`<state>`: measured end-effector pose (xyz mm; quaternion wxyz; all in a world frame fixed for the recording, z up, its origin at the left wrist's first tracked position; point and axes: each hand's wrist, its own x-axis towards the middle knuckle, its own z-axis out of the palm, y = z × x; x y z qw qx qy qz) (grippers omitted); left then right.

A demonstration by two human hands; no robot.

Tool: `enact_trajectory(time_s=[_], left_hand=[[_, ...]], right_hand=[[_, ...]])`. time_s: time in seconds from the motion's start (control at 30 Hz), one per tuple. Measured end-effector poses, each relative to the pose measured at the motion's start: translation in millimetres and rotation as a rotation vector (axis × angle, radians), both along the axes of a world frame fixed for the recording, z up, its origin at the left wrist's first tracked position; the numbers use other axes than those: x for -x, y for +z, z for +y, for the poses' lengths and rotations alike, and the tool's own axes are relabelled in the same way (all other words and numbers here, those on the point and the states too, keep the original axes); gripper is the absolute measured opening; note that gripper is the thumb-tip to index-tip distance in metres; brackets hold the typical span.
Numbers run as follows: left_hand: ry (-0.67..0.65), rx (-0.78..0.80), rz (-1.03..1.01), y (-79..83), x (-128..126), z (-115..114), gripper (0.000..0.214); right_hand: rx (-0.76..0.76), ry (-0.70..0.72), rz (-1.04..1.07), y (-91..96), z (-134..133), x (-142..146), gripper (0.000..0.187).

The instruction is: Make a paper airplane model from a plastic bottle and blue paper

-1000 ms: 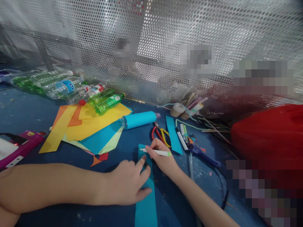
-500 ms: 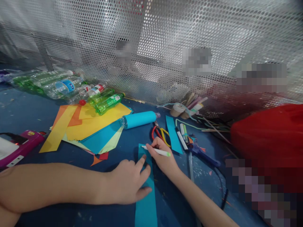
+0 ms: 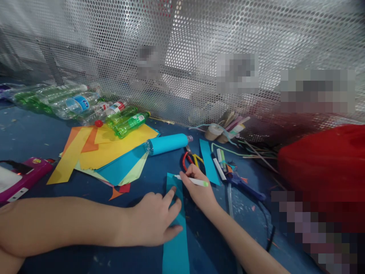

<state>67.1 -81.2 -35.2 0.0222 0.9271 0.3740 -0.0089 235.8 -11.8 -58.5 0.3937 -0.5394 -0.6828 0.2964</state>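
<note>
A long blue paper strip point(image 3: 176, 255) runs away from me over the dark blue surface. My left hand point(image 3: 156, 219) lies on it with the fingers spread, pressing it flat. Pinched in my right hand point(image 3: 199, 190) is a white marker point(image 3: 196, 182) with a light green end, its tip at the strip's far right corner. Just beyond that hand lie red and yellow-handled scissors point(image 3: 188, 159), partly hidden by it. A bottle wrapped in blue paper point(image 3: 171, 144) rests on its side behind the strip.
Coloured paper sheets point(image 3: 114, 150) are stacked at the left, with several plastic bottles point(image 3: 80, 103) behind. Another blue strip point(image 3: 209, 163), markers point(image 3: 219, 167) and a blue glue gun point(image 3: 248, 186) lie right. A purple power strip point(image 3: 31, 179) is far left; a perforated metal screen point(image 3: 182, 87) stands behind.
My right hand has shifted slightly to the right with the marker, whose tip moved from near the strip's far left corner toward its right edge. My left hand stays in place.
</note>
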Motion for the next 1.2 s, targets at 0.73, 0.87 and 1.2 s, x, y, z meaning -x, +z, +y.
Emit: enact_trajectory(time_s=[0.73, 0.87, 1.2], left_hand=[[-0.007, 0.017, 0.007, 1.0, 0.1, 1.1, 0.057], [-0.011, 0.025, -0.002, 1.6, 0.5, 1.0, 0.057], [-0.011, 0.01, -0.002, 0.5, 0.6, 0.6, 0.056]], right_hand=[[-0.041, -0.101, -0.006, 9.3, 7.5, -11.5, 0.025], [-0.013, -0.081, 0.011, 9.5, 8.8, -12.7, 0.027], [0.053, -0.052, 0.034, 11.9, 7.4, -12.2, 0.027]])
